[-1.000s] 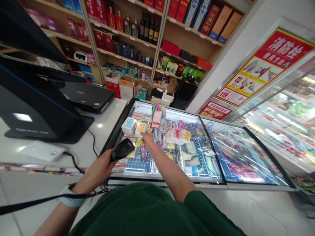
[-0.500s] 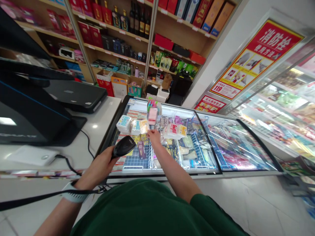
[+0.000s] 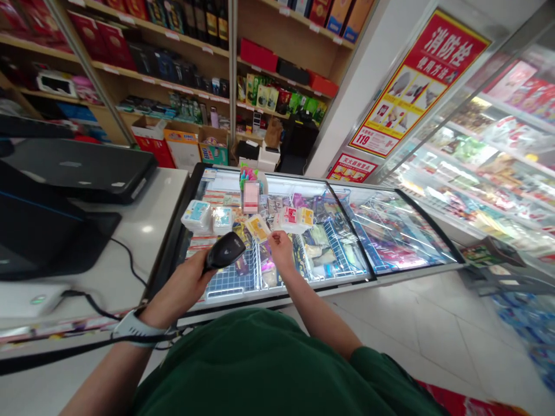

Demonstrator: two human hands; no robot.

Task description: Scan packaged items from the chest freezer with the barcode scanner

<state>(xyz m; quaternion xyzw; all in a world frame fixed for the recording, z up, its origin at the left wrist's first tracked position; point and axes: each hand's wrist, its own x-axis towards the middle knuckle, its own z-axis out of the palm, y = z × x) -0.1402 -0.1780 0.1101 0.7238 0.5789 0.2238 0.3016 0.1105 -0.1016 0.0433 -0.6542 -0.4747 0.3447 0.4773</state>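
Observation:
My left hand [image 3: 187,284] is closed round the handle of a black barcode scanner [image 3: 225,251], whose head points to the right over the freezer's glass lid. Between the fingertips of my right hand [image 3: 281,252] is the edge of a small flat pack with a yellow label [image 3: 257,229], tilted above the glass. White packs with blue labels [image 3: 222,220] stand left of it on the lid. To the right sit packs with red and yellow labels [image 3: 292,219]. A blurred pink item [image 3: 250,196] is behind the held pack, in front of a tub of colourful things [image 3: 248,175].
The chest freezer [image 3: 277,291] has frozen goods and wire baskets under its glass. At left, a counter [image 3: 162,202] bears a black terminal [image 3: 39,231], a black laptop-like device [image 3: 87,167] and a white box with a cable [image 3: 32,303]. Stocked shelves [image 3: 173,81] stand behind.
My right hand has lifted the yellow-labelled pack off the row and drawn it nearer the scanner. The scanner has come closer to the pack. The view has shifted right and down.

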